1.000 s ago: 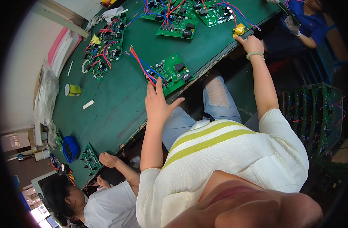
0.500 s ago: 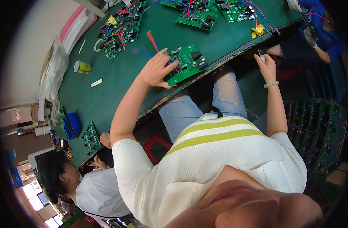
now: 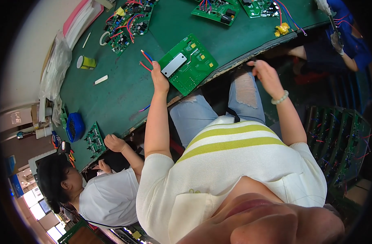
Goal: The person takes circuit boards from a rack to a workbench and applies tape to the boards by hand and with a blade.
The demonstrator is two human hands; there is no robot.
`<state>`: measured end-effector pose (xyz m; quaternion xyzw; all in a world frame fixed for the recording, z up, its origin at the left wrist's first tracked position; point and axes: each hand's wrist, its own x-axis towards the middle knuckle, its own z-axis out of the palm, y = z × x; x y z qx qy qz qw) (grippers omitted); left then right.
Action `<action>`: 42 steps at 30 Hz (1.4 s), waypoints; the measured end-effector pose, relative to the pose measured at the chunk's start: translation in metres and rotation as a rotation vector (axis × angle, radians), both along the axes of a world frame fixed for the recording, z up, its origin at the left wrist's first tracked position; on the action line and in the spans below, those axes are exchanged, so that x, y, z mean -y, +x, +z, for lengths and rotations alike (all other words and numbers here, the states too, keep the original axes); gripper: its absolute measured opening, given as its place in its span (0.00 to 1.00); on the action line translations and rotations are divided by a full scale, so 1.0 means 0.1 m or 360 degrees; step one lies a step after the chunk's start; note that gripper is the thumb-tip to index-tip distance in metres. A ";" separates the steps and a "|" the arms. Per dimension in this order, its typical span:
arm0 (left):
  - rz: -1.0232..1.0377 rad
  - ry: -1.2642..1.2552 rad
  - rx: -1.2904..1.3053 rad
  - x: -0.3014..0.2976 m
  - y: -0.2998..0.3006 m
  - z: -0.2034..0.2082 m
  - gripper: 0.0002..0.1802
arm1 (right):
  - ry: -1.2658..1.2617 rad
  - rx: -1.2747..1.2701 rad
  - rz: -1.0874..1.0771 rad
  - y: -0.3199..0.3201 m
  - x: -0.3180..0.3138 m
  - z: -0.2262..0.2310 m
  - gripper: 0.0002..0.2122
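My left hand [image 3: 160, 77] grips a green circuit board [image 3: 196, 67] by its left edge, tilted up over the table's front edge. The board's face toward me has a silver rectangular metal plate [image 3: 174, 65] and several yellow square pads. Red and blue wires [image 3: 146, 57] stick out past my left fingers. My right hand [image 3: 268, 77], with a beaded bracelet, is off the table to the right of the board, not touching it. Its fingers are closed around a small flat blade-like tool, now mostly hidden; only a dark tip shows.
Wired circuit boards [image 3: 216, 12] lie along the far side of the green table [image 3: 116, 87]. A yellow-green can [image 3: 86, 62], a white stick [image 3: 101, 79] and a blue bin [image 3: 75, 127] stand left. Co-workers sit at left [image 3: 108, 199] and far right [image 3: 340, 44]. A rack of boards [image 3: 336, 142] is at right.
My left hand has turned the board over, from its component side to the side with the metal plate. My right hand has moved left, closer to the board. The left co-worker's arm has shifted.
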<state>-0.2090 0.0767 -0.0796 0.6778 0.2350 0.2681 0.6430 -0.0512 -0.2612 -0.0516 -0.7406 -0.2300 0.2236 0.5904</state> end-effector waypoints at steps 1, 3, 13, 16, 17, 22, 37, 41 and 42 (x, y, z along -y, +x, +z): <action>0.0074 -0.0012 0.0053 0.03 0.04 0.00 0.42 | 0.0040 0.0153 0.0095 -0.06 -0.10 -0.06 0.15; 0.0114 -0.0020 0.0019 0.03 0.13 0.01 0.43 | 0.0022 0.0442 0.0287 -0.17 -0.27 -0.10 0.14; 0.0051 -0.0309 0.0138 -0.04 0.14 -0.13 0.40 | -0.0333 0.1003 0.0256 -0.52 -0.71 -0.10 0.18; 0.0089 -0.0315 0.0197 -0.03 0.13 -0.18 0.40 | -0.0407 0.0872 0.0259 -0.55 -0.77 -0.13 0.19; 0.0077 -0.0284 0.0193 -0.04 0.13 -0.19 0.40 | -0.0410 0.0872 0.0265 -0.56 -0.77 -0.15 0.19; -0.0104 -0.0231 0.0143 -0.12 0.08 -0.25 0.40 | -0.0335 0.0831 0.0117 -0.60 -0.77 -0.22 0.19; -0.0035 -0.0265 0.0038 -0.13 0.10 -0.20 0.39 | -0.0347 0.0952 0.0111 -0.57 -0.78 -0.15 0.17; 0.0048 -0.0181 -0.0061 -0.15 0.16 -0.19 0.39 | -0.0399 0.0999 0.0142 -0.58 -0.82 -0.14 0.18; 0.0111 -0.0132 -0.0111 -0.15 0.17 -0.18 0.40 | -0.0445 0.0956 0.0154 -0.58 -0.84 -0.11 0.17</action>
